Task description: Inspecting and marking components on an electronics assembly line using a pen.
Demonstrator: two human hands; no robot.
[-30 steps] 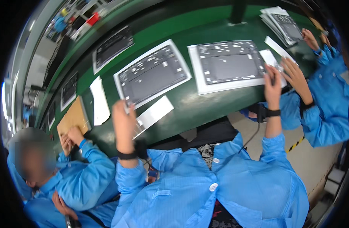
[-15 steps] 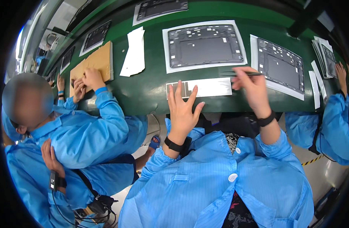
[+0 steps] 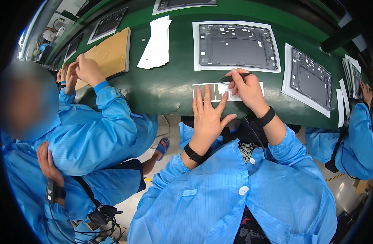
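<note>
My left hand [image 3: 208,120] lies with fingers spread, its fingertips pressing on the left part of a white strip of adhesive pieces [image 3: 213,94] with dark grey patches. A pair of black tweezers [image 3: 244,75] is pinched in my right hand [image 3: 248,91]. The tweezers' tips point left, over the strip and close to my left fingertips. Part of the strip is hidden beneath both hands. Just beyond it lies a dark grey tablet housing [image 3: 239,51], dotted with small white pieces, on a white sheet [image 3: 196,49].
To the right, another tablet housing [image 3: 310,79] rests on white backing, near narrow white strips [image 3: 340,107]. White sheets [image 3: 156,44] lie to the left, beside a brown cardboard piece [image 3: 113,53] where a co-worker's hands [image 3: 89,71] are. Another co-worker's hand [image 3: 365,92] is at far right.
My right hand and the tweezers have moved left over the strip, nearer my left hand. My left hand stays spread on it. The whole view has shifted slightly.
</note>
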